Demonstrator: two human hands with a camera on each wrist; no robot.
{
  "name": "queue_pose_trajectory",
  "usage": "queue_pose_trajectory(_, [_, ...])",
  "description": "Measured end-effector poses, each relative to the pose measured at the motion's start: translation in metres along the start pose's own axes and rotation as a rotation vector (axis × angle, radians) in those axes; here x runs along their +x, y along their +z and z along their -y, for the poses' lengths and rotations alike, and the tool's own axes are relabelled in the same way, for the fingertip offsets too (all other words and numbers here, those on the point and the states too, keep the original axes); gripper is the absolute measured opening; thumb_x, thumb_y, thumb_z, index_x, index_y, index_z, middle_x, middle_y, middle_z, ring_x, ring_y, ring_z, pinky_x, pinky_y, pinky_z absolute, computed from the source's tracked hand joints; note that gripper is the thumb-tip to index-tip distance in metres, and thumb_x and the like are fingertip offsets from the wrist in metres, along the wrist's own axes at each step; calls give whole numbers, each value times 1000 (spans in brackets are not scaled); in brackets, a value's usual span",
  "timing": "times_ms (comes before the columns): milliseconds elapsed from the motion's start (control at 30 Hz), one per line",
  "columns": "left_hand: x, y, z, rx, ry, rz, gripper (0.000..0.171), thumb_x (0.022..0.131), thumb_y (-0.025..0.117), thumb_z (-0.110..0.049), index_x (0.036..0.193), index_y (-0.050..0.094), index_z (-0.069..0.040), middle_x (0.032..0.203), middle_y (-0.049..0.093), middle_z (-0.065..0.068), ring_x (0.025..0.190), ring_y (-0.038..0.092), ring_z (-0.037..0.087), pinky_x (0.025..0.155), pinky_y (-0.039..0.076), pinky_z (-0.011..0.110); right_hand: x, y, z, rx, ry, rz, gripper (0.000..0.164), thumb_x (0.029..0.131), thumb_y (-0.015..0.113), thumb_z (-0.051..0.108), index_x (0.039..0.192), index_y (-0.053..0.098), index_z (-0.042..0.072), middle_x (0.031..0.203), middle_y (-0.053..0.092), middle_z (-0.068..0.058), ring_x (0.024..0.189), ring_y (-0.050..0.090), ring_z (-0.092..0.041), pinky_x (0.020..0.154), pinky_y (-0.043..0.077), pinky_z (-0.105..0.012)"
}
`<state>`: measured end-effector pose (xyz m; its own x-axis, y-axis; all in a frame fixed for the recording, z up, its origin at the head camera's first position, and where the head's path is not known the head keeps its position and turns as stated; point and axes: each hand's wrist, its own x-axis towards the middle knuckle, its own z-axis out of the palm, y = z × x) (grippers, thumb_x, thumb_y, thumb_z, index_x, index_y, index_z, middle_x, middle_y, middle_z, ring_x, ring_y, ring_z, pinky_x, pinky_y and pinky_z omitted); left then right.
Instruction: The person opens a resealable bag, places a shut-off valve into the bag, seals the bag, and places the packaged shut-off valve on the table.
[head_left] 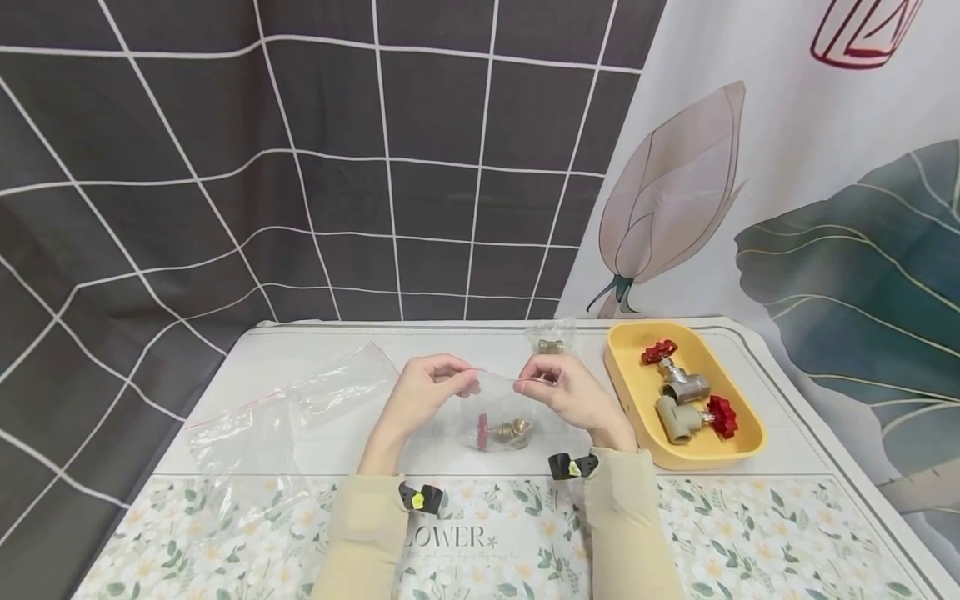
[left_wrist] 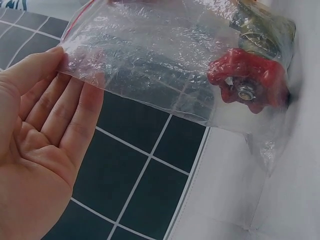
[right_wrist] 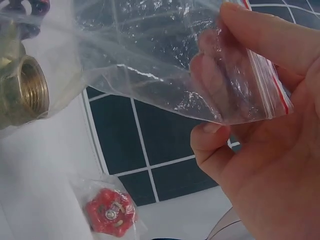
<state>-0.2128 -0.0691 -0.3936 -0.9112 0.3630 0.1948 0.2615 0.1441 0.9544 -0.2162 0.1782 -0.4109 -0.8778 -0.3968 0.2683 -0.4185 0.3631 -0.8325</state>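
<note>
A clear zip bag [head_left: 491, 398] with a red strip along its top hangs between both hands. Inside, at the bottom, lies a brass valve [head_left: 513, 432] with a red handwheel [left_wrist: 248, 82]; its threaded brass opening [right_wrist: 34, 85] shows in the right wrist view. My left hand [head_left: 429, 388] pinches one upper corner of the bag between thumb and fingers. At the opposite upper corner, my right hand [head_left: 564, 392] pinches the red-lined edge, the thumb on the near side and fingers behind the film.
A yellow tray [head_left: 626, 392] on the right holds two valves with red handwheels. Behind the right hand lies another bagged valve [head_left: 551, 345], its red handwheel [right_wrist: 111, 212] visible from the right wrist. Clear zip bags [head_left: 247, 442] lie on the left of the table [head_left: 225, 375].
</note>
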Motion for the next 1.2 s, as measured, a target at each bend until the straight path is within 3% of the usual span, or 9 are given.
queue_pose_trajectory(100, [0,0,1,1,4,1,19,92,67,-7,102,68,9,87,73,13,78,69,21,84,53,39,0,1,4,-7,17,-2,12,88,71,1,80,69,10,80,63,-3,75,53,-20,66,45,-29])
queue_pose_trajectory(333, [0,0,1,-9,9,0,19,92,67,-7,102,69,9,88,73,16,80,69,27,85,53,39,-5,-3,38,-4,66,10,1,88,68,-2,88,67,-3,91,67,-9,90,61,-20,79,50,-35])
queue_pose_trajectory(400, [0,0,0,-10,11,-1,17,92,67,-6,101,69,9,88,73,16,80,69,28,84,53,39,-5,-4,39,-8,85,7,3,89,69,0,87,66,-2,89,65,-7,85,59,-18,76,49,-32])
queue_pose_trajectory(633, [0,1,2,-8,6,-3,14,92,68,-7,99,70,5,87,73,15,80,69,29,84,54,38,-2,-3,-4,-28,30,-17,17,87,74,9,75,62,10,73,55,0,68,48,-17,60,41,-26])
queue_pose_trajectory(900, [-1,1,3,-17,18,5,16,93,67,-6,100,69,8,88,73,16,82,69,33,81,55,36,-4,-1,-3,-3,40,-14,22,89,72,10,71,58,13,71,53,1,66,45,-16,59,38,-26])
queue_pose_trajectory(1200, [-1,1,2,-19,19,2,18,92,67,-5,101,68,11,88,72,17,82,69,33,82,55,37,-3,-4,-2,-92,94,-31,15,86,76,20,80,65,12,75,57,1,69,49,-17,60,42,-28])
